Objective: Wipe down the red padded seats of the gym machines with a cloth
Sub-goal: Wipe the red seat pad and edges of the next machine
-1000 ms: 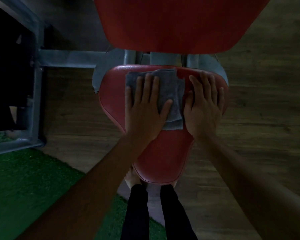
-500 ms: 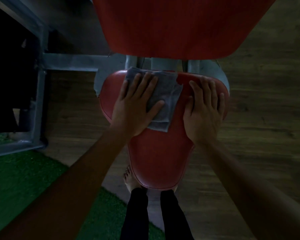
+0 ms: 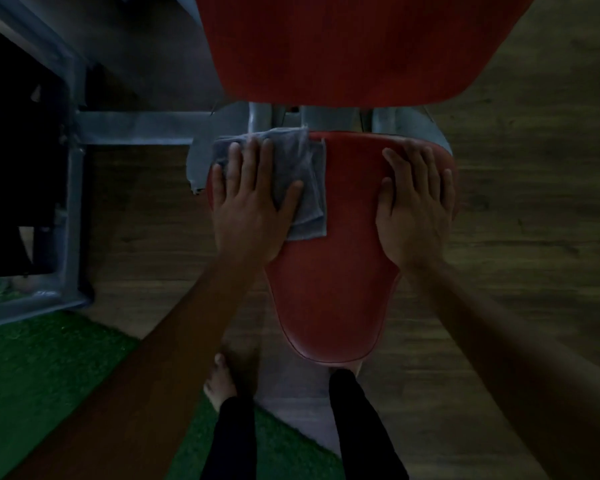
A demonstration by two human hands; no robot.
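Centre frame, the red padded teardrop seat (image 3: 329,299) bears 2 flat hands: the right hand (image 3: 414,209), fingers straight, likely steadies the pad; the left hand (image 3: 250,206), fingers spread, presses the folded grey cloth (image 3: 305,174) onto the seat's upper-left corner to reach its edge, under the red backrest pad (image 3: 354,46)

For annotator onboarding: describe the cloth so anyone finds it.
Find the red seat below the large red back pad. On its far left corner lies a folded grey cloth under the flat left hand. It is the only grey fabric there; the right hand presses bare red padding.
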